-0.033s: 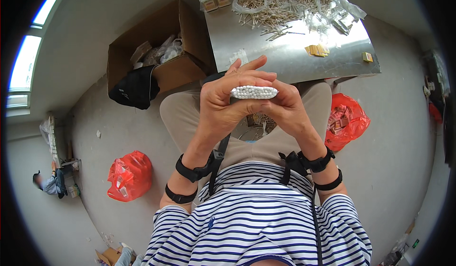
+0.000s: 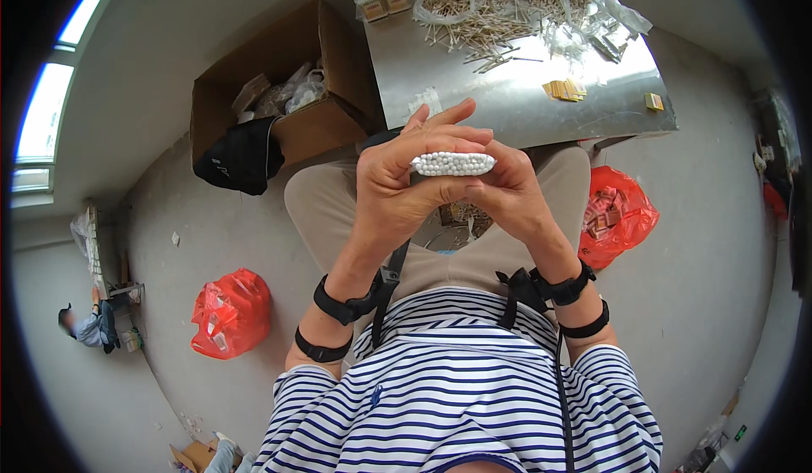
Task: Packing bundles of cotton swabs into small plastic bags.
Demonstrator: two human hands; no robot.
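Elbows out and wrists turned inward, the left hand [image 2: 393, 173] and right hand [image 2: 512, 181] both pinch a flat bundle of white-tipped swabs [image 2: 453, 165] over the lap [image 2: 507, 257], I'd guess to keep its heads even, short of the metal table [image 2: 503, 108] where loose swabs [image 2: 482, 32] lie heaped.

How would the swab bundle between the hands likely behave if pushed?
The swab bundle is probably light, judging by its small white tips. They sit closely packed, so it may shift as one under a gentle push. The left hand and right hand enclose it; released, it might spread.
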